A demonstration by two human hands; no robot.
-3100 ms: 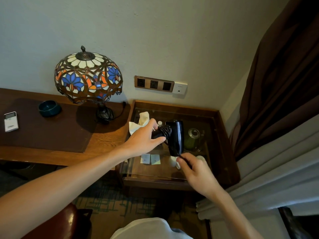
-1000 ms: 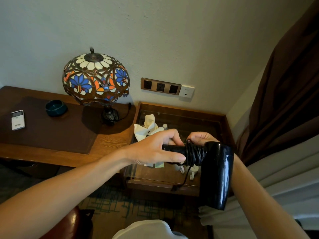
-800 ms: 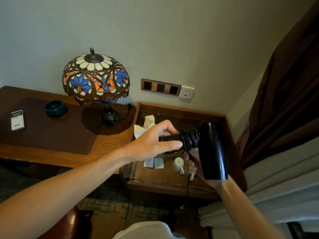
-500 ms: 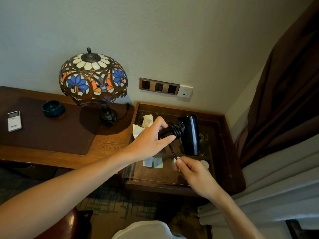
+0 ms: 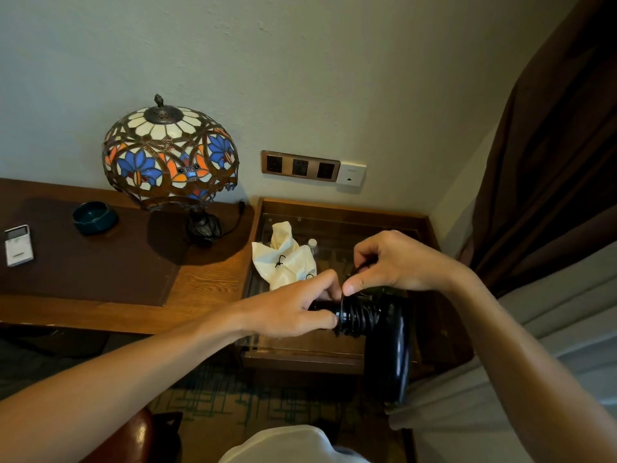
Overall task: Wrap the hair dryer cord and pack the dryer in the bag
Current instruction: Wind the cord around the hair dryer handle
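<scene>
A glossy black hair dryer hangs in the air above the front of a glass-topped side table, its body pointing down. My left hand grips the handle from the left. Black cord is coiled in many turns around the handle beside the body. My right hand is over the coils and pinches the loose end of the cord between thumb and fingers. A cream cloth bag with a black drawstring lies crumpled on the glass at the table's left side, behind my left hand.
A stained-glass lamp stands on the wooden desk to the left, with a dark green bowl and a white remote. Wall sockets sit above the side table. Brown and grey curtains hang on the right.
My right hand has come up from below the dryer to above the handle, carrying the cord end over the coils. The dryer has moved nearer and lower, and its body now hangs down.
</scene>
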